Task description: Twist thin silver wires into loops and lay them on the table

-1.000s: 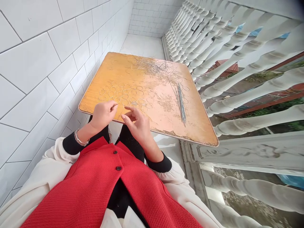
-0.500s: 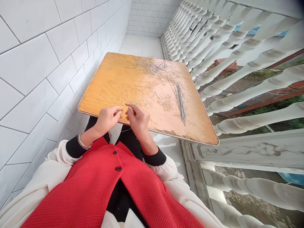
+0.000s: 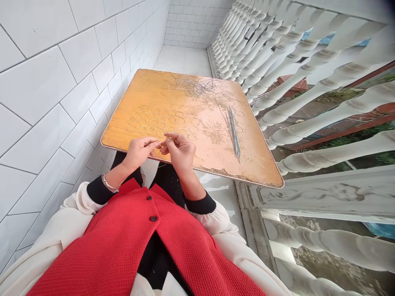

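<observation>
My left hand [image 3: 139, 150] and my right hand [image 3: 180, 151] meet fingertip to fingertip over the near edge of a worn wooden board [image 3: 200, 135]. Both pinch a thin wire between them; a curve of it hangs just below, near my lap. Right behind my fingers, several small wire rings [image 3: 160, 119] lie in rows on the board. A bundle of straight wire pieces [image 3: 233, 131] lies to the right. A tangle of loose wire [image 3: 200, 86] sits at the board's far side.
A white tiled wall [image 3: 46, 82] runs close on the left. A white stone balustrade [image 3: 308, 90] lines the right, with a drop beyond it. The white floor [image 3: 185, 57] continues past the board. A bangle is on my left wrist.
My hands have come together: the right hand moved left and slightly up to meet the left at the board's near edge, and both now pinch the wire.
</observation>
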`<action>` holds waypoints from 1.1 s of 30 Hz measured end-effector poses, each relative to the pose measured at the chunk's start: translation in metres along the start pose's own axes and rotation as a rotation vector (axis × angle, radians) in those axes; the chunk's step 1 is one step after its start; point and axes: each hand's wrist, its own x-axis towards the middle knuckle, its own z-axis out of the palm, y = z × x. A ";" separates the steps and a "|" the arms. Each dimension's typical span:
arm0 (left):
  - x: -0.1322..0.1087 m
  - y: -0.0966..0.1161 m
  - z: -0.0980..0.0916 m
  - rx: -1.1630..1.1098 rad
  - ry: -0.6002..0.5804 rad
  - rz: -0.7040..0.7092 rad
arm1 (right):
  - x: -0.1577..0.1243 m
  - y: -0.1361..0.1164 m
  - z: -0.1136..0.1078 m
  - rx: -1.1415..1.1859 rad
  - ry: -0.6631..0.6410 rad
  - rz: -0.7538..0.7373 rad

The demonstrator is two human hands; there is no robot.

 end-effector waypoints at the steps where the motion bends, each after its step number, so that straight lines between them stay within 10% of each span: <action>1: 0.000 0.000 -0.001 -0.008 0.009 -0.009 | 0.001 -0.002 0.000 0.029 -0.018 0.014; 19: 0.002 0.023 -0.009 -0.115 -0.059 -0.128 | 0.020 -0.008 0.006 0.385 -0.204 0.234; 28: 0.003 0.021 -0.013 -0.252 -0.003 -0.158 | 0.000 0.001 -0.003 0.298 -0.136 0.054; 33: 0.005 0.021 -0.020 -0.299 0.028 -0.144 | -0.027 0.026 -0.009 0.192 -0.420 0.198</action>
